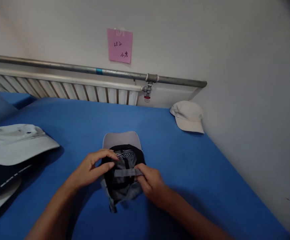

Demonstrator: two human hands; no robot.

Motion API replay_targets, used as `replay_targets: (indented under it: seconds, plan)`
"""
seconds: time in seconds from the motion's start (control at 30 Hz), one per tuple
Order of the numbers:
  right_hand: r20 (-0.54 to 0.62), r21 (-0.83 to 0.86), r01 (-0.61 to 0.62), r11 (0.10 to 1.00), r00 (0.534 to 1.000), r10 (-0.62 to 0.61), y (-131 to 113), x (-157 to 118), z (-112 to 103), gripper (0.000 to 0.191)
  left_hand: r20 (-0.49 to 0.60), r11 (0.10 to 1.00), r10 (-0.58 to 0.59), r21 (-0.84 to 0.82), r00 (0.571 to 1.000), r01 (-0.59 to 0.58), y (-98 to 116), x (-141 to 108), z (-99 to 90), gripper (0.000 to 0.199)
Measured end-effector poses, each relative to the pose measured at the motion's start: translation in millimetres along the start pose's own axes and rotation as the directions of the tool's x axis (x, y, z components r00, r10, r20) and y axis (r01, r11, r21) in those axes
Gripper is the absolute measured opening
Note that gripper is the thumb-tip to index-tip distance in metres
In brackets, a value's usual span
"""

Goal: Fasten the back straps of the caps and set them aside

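- Farthest left I saw overlapping white and dark fabric caps (23,145), brims edging onto the flat blue surface (76,123).
- A blue strip separated them from my left hand (86,171), thumb and fingers parted at the cap's left side; I couldn't tell whether they touched.
- The grey fabric cap with curved brim (122,138) lay mid-surface, dark inside showing.
- My right hand (152,183) pinched the right end of its flat grey strap (125,172).
- Rightward, blue room reached the off-white fabric cap (188,115) beside the wall.

Plain room (exact kind unclear), wall radiator (101,95), metal pipe (67,67), blue-covered surface (177,160)
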State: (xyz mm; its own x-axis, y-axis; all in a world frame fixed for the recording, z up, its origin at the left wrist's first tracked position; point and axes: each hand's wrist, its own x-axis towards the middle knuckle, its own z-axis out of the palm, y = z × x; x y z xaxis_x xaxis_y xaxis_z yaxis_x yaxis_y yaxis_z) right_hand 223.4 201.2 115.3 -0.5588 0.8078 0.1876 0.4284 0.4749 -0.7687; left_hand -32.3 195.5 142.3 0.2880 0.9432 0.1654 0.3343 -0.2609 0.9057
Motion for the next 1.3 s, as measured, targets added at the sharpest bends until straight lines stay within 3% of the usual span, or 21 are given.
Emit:
replay_targets:
  seconds: [0.17, 0.3, 0.4, 0.53, 0.6, 0.73, 0.9, 1.0, 1.1, 1.2, 1.3]
  plan:
    - [-0.044, 0.260, -0.203, 0.944, 0.974, 0.222, 2.6, 8.3, -0.6, 0.020, 0.250, 0.997, -0.027, -0.058, 0.968, 0.043, 7.5, -4.6, -13.2, 0.022]
    - [-0.079, 0.373, -0.333, 0.866, 0.918, 0.387, 8.7, 15.3, -2.3, 0.019, 0.362, 0.999, -0.030, 0.029, 0.932, 0.021, 9.9, -8.5, -19.0, 0.035]
    - [-0.073, 0.450, -0.365, 0.815, 0.895, 0.441, 7.3, 17.7, -5.3, 0.014, 0.438, 0.997, -0.037, 0.080, 0.898, 0.002, 13.7, -9.8, -16.3, 0.040]
    - [-0.074, 0.536, -0.354, 0.766, 0.885, 0.460, 2.7, 19.2, -7.9, 0.012, 0.485, 0.997, 0.040, 0.042, 0.874, -0.069, 19.8, -8.3, -4.8, 0.021]
    - [-0.051, 0.605, -0.357, 0.712, 0.875, 0.482, 1.3, 19.6, -8.3, 0.009, 0.487, 0.998, 0.034, 0.022, 0.873, -0.051, 21.6, -7.5, 0.9, 0.013]
    - [0.004, 0.739, -0.325, 0.591, 0.878, 0.479, -1.5, 18.0, -11.2, 0.010, 0.426, 0.993, -0.117, 0.021, 0.897, 0.119, 21.9, -8.1, 5.8, 0.015]
    - [0.017, 0.816, -0.224, 0.533, 0.931, 0.366, -4.0, 13.5, -18.2, 0.015, 0.282, 0.923, -0.242, -0.228, 0.928, 0.310, 17.6, -6.6, 9.4, 0.020]
    - [0.058, 0.907, -0.161, 0.388, 0.962, 0.265, -2.3, 13.4, -20.5, 0.021, 0.205, 0.876, -0.292, -0.334, 0.934, 0.347, 14.6, -2.3, 14.7, 0.020]
    - [0.120, 0.952, -0.176, 0.252, 0.967, 0.223, 0.2, 15.7, -21.6, 0.024, 0.145, 0.829, -0.352, -0.410, 0.925, 0.380, 11.9, 1.6, 18.9, 0.021]
    - [0.156, 0.941, -0.230, 0.250, 0.946, 0.283, 2.2, 18.4, -20.2, 0.014, 0.146, 0.775, -0.399, -0.475, 0.905, 0.418, 8.4, 2.6, 19.9, 0.025]
    - [0.129, 0.876, -0.290, 0.387, 0.911, 0.392, 2.8, 19.4, -15.6, 0.015, 0.191, 0.744, -0.404, -0.501, 0.895, 0.443, 5.2, 1.7, 20.3, 0.030]
